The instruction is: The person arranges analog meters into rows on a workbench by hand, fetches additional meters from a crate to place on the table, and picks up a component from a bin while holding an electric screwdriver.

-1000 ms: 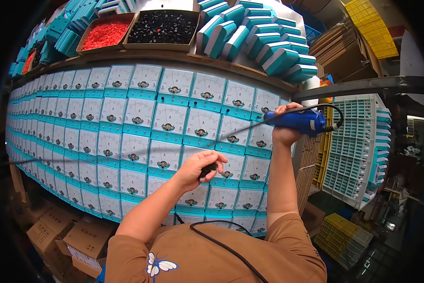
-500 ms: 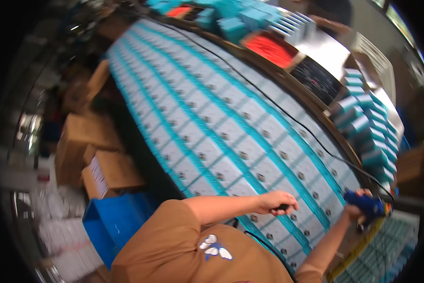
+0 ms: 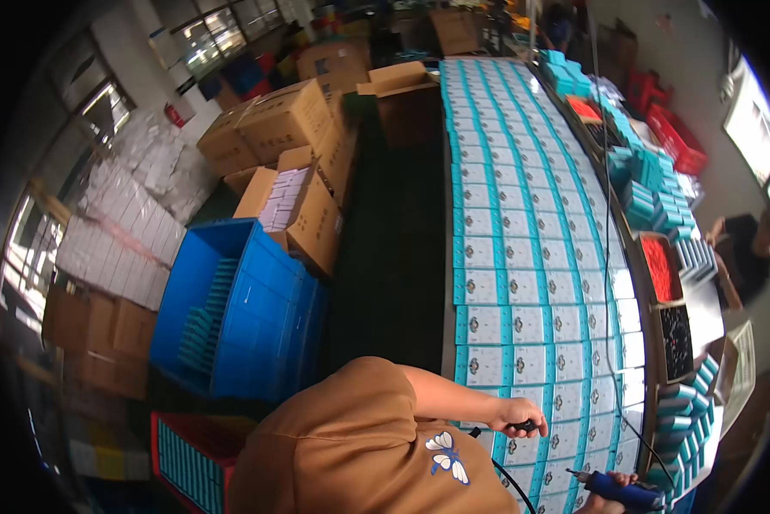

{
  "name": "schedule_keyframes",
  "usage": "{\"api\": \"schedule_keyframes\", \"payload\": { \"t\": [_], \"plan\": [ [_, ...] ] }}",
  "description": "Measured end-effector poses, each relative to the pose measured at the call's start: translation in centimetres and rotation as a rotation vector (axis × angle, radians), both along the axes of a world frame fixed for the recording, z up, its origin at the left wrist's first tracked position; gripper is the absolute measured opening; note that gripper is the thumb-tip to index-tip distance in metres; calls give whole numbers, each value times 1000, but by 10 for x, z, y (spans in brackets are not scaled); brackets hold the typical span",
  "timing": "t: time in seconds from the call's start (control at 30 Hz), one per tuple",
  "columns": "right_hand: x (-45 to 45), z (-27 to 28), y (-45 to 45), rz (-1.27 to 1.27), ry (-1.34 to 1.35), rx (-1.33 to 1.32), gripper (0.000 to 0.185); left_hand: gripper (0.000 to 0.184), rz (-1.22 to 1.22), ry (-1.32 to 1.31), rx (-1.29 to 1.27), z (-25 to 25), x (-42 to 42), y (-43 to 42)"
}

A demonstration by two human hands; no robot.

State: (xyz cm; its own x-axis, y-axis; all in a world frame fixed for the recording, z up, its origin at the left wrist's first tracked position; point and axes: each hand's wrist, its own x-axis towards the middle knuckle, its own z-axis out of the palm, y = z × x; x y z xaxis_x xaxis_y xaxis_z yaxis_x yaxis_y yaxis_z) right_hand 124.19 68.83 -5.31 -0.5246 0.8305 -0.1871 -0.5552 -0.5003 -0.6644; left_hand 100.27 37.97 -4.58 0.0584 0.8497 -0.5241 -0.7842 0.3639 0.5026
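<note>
My left hand [image 3: 519, 415] is closed around small black parts [image 3: 522, 426], above the rows of teal-and-white panel meters [image 3: 522, 325] on the long table. Near the bottom right, my right hand [image 3: 606, 504] grips a blue electric screwdriver [image 3: 625, 492], whose tip points left over the meters. A black cable [image 3: 609, 343] runs down along the right side of the meters towards the tool.
Right of the meters are a box of red parts [image 3: 657, 267], a box of black parts [image 3: 676, 343] and stacked teal cases [image 3: 689, 420]. Another person [image 3: 745, 257] stands beyond. At left are a blue bin [image 3: 265, 317], cartons [image 3: 269, 128] and a red crate [image 3: 188, 458].
The view has swung left, showing the whole length of the table and the floor beside it. Both hands now appear lower in view, still holding the black parts and the screwdriver.
</note>
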Motion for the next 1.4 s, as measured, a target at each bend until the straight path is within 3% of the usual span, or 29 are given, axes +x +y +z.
{"api": "schedule_keyframes", "payload": {
  "t": [0.2, 0.53, 0.63, 0.8, 0.83, 0.9, 0.93, 1.03, 1.07, 1.23, 1.33, 1.4],
  "plan": [
    [-55, 28, -83, -23, -18, -80, 24, 18, 96, 30, -29, 5, 12, -29],
    [-83, 67, -140, -54, -97, -99, 21, 17, 207, -33, 23, 4, 22, -50],
    [-87, 72, -149, 113, 81, -34, 27, 17, 221, -33, 1, 8, 25, -50],
    [-82, 67, -160, 133, 93, 63, 29, 19, 203, -68, 19, 0, 28, -42],
    [-75, 34, -132, 339, 400, 119, 37, 19, 189, -93, 26, 1, 29, -39],
    [-58, -40, -70, 904, 905, 195, 72, 20, 173, -135, 36, 5, 26, -38],
    [-56, -35, -72, 887, 898, 169, 74, 20, 165, -120, 32, 11, 25, -37],
    [-53, 11, -111, 223, 358, 28, 58, 19, 158, -146, 50, 4, 26, -28],
    [-54, 23, -121, 149, 285, 6, 53, 19, 135, -150, 66, 7, 24, -26],
    [-34, 41, -128, 39, 206, -75, 32, 19, 40, -114, 127, 18, 29, -13],
    [-18, 38, -124, -6, 290, -112, 24, 21, 46, -43, 109, 22, 30, -4],
    [-16, 55, -140, -78, 262, -93, 29, 23, 1, -56, 110, 17, 38, 4]
  ]
}}
